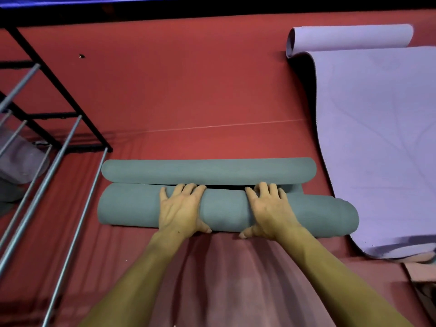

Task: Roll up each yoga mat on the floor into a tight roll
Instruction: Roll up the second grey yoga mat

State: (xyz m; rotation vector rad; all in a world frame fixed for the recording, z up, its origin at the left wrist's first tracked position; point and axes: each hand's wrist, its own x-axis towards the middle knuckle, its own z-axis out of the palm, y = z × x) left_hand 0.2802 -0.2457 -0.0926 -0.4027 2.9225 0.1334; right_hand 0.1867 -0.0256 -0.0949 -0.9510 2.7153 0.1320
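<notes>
Both bare arms reach straight out from the near edge, side by side, onto the teal yoga mat (pixel 221 208) lying crosswise on the red floor (pixel 177 90). The left hand (pixel 181 208) is laid palm down over the thick near roll, its fingers (pixel 188 190) curled over the top into the dark gap at the far side, and its thumb tucked under the near edge where the roll meets the floor. The right hand (pixel 269 208) does the same just to the right, fingers hooked over the crest and thumb at the near base. So both hands are grasping the roll, wrapped around its curve, well inside its two ends.

The teal mat shows as two tubes touching along their length: the fat roll under the hands and a slimmer curled end just beyond it. The right end of the fat roll looks looser and wider than the left.

To the right lies a lilac yoga mat (pixel 377 138), mostly flat, its far end curled into a loose roll, its near corner just beside the teal roll's right end.

On the left stands a black metal rack (pixel 59 90) with grey rods (pixel 77 208) slanting toward the near side; something pale and blurred sits behind the rods. A dark band runs along the far edge of the floor.
</notes>
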